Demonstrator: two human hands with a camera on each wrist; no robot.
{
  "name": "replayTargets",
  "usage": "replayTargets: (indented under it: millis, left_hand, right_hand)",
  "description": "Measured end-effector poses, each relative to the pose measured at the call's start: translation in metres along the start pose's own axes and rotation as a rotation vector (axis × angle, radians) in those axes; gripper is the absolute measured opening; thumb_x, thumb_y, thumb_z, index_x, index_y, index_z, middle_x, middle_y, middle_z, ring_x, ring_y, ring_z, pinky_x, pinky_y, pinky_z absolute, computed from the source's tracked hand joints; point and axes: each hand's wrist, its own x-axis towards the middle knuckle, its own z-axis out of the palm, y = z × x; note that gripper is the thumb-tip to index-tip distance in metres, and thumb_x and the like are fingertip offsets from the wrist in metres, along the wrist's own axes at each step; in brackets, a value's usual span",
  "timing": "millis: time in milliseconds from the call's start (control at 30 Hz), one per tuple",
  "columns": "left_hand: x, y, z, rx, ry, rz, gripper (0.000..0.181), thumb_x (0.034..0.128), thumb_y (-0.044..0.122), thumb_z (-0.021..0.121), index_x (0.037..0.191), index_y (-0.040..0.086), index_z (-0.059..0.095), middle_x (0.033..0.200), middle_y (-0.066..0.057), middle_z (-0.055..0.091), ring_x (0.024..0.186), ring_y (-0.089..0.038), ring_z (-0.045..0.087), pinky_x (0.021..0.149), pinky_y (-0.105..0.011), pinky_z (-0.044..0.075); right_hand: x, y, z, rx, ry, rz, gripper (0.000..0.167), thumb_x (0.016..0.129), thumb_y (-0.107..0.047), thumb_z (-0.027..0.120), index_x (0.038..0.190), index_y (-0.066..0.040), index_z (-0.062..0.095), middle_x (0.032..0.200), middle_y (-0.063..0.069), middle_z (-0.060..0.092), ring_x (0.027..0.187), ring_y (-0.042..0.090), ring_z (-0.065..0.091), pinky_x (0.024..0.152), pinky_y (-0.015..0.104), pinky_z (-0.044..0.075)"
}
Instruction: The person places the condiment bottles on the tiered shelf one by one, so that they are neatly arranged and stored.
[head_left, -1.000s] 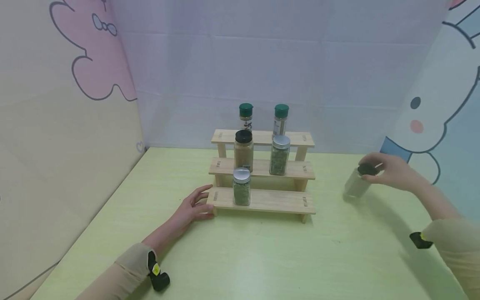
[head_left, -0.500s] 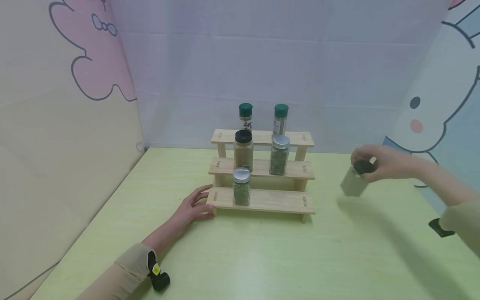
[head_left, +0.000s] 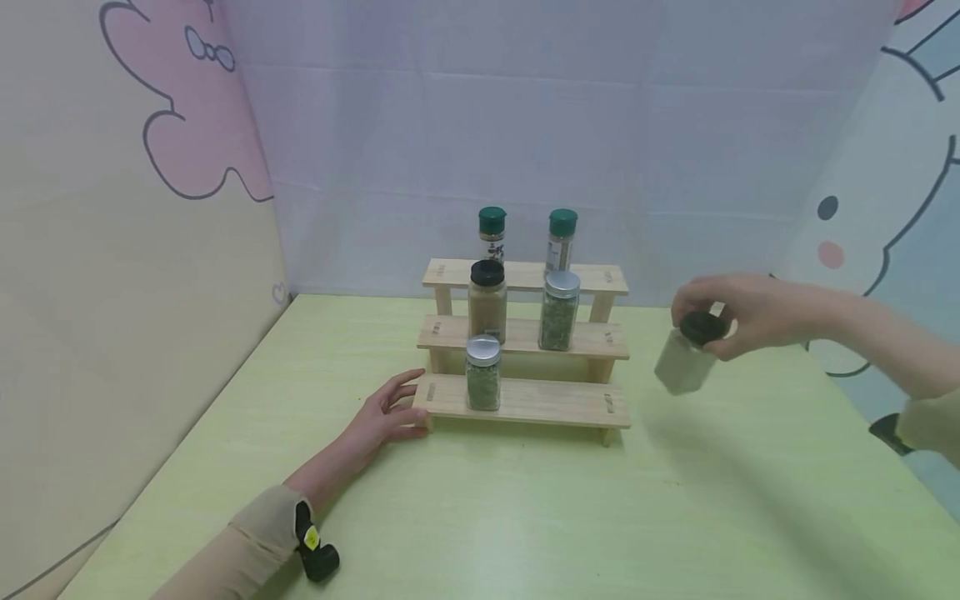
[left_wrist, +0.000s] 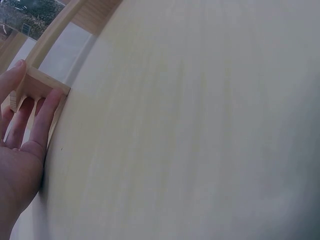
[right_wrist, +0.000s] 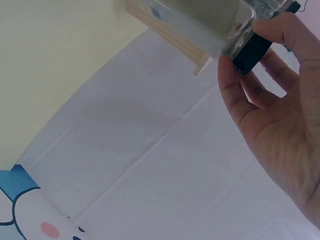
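Note:
A three-tier wooden spice rack (head_left: pixel 555 402) stands mid-table. My left hand (head_left: pixel 382 421) grips the left end of its lowest step, thumb on the board and fingers at the end support (left_wrist: pixel 47 85). To the right of the rack, my right hand (head_left: pixel 750 312) pinches the black lid of a spice jar (head_left: pixel 684 364) with pale contents. The jar hangs tilted above the table, its base towards the lower left. In the right wrist view, thumb and fingers hold the lid's rim, and the jar body (right_wrist: pixel 200 20) runs off the top edge.
The bottom step bears a silver-lidded jar of green herbs (head_left: pixel 483 375). On the middle step are a black-lidded jar (head_left: pixel 487 308) and another silver-lidded jar (head_left: pixel 558 317). Two green-capped bottles, one left (head_left: pixel 492 233) and one right (head_left: pixel 561 242), stand on top. A pale curtain (head_left: pixel 540 142) hangs behind.
My right hand has lifted the jar off the table and carried it leftwards, closer to the rack. The left hand and the rack have stayed in place.

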Motion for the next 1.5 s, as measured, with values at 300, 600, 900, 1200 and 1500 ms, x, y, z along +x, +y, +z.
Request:
replayTargets:
  millis: [300, 600, 900, 1200, 1500]
  left_hand:
    - [0.002, -0.001, -0.002, 0.002, 0.0, -0.006, 0.072, 0.0926, 0.013, 0.068, 0.153, 0.024, 0.031, 0.152, -0.017, 0.04, 0.119, -0.022, 0.06, 0.093, -0.046, 0.059]
    - [0.003, 0.0, -0.002, 0.002, -0.005, -0.013, 0.073, 0.0919, 0.014, 0.069, 0.154, 0.024, 0.031, 0.153, -0.016, 0.04, 0.123, -0.024, 0.058, 0.095, -0.045, 0.058]
    - [0.003, -0.001, -0.002, 0.0, -0.002, -0.013, 0.073, 0.0921, 0.013, 0.068, 0.153, 0.025, 0.031, 0.153, -0.017, 0.039, 0.124, -0.026, 0.057, 0.095, -0.046, 0.058]
    - [0.001, -0.002, -0.001, 0.004, 0.004, -0.018, 0.072, 0.0921, 0.014, 0.068, 0.153, 0.025, 0.032, 0.153, -0.017, 0.04, 0.124, -0.026, 0.058, 0.095, -0.046, 0.058]
    - [0.0, -0.001, -0.001, -0.002, 0.01, -0.015, 0.072, 0.0921, 0.012, 0.068, 0.153, 0.024, 0.032, 0.152, -0.018, 0.04, 0.122, -0.024, 0.059, 0.094, -0.046, 0.059]
  right_hand:
    - [0.016, -0.042, -0.008, -0.106, -0.052, -0.119, 0.046, 0.071, -0.005, 0.078, 0.103, -0.032, 0.059, 0.102, -0.015, 0.058, 0.091, 0.009, 0.054, 0.07, 0.02, 0.051]
    - [0.038, -0.072, -0.002, -0.15, -0.073, -0.253, 0.047, 0.071, -0.001, 0.073, 0.104, -0.03, 0.057, 0.105, -0.014, 0.054, 0.091, 0.01, 0.053, 0.075, 0.025, 0.05]
    - [0.067, -0.092, 0.011, -0.169, -0.139, -0.304, 0.043, 0.074, -0.002, 0.074, 0.107, -0.025, 0.06, 0.108, -0.007, 0.056, 0.094, 0.014, 0.053, 0.076, 0.029, 0.051]
    - [0.088, -0.102, 0.03, -0.136, -0.216, -0.319, 0.043, 0.071, 0.007, 0.071, 0.101, -0.021, 0.058, 0.106, -0.003, 0.056, 0.098, 0.019, 0.052, 0.076, 0.028, 0.05]
    - [0.102, -0.102, 0.041, -0.17, -0.247, -0.363, 0.045, 0.07, 0.011, 0.068, 0.101, -0.02, 0.057, 0.104, -0.003, 0.054, 0.101, 0.018, 0.049, 0.076, 0.027, 0.05]
